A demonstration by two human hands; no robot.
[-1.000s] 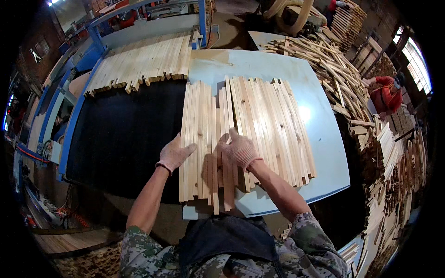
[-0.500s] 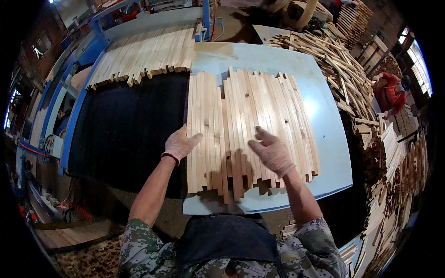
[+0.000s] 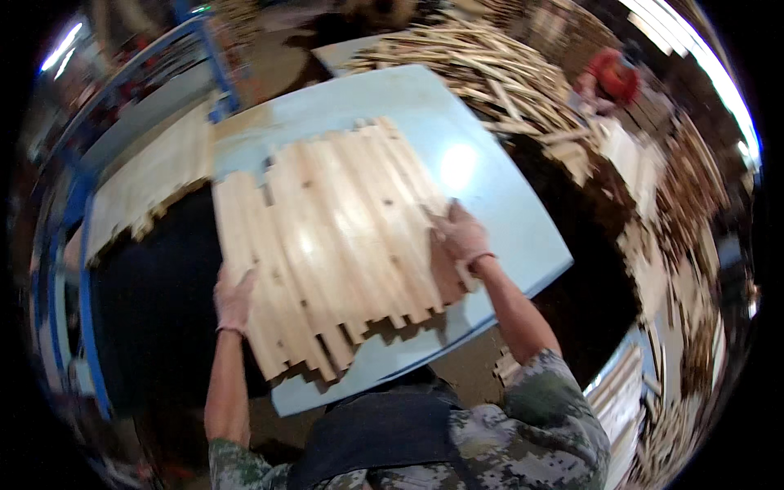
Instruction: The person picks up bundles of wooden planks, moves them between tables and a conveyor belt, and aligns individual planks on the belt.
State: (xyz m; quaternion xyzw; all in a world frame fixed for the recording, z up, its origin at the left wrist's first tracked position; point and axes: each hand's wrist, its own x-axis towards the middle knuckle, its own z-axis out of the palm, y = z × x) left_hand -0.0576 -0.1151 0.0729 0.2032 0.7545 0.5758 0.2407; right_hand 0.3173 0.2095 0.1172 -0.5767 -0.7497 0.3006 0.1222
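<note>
A row of pale wooden strips (image 3: 335, 237), laid side by side with uneven ends, lies on a light blue tabletop (image 3: 523, 245). At its left edge my gloved left hand (image 3: 234, 298) is closed on the outermost strips, the thumb over the top and the other fingers partly hidden. My gloved right hand (image 3: 463, 234) holds the row's right edge, thumb side over the strips. The row sits between both hands, with several knots showing on the wood. Motion smears the fingers somewhat.
A black surface (image 3: 163, 294) adjoins the tabletop on the left, with another row of strips (image 3: 151, 180) at its far end beside a blue machine frame (image 3: 90, 245). Loose sticks (image 3: 482, 73) are heaped beyond the table. A person in red (image 3: 612, 77) is at far right.
The view has turned, so the table appears tilted and shifted left. My right hand has moved from above the strips to their right edge; my left hand stays at the left edge.
</note>
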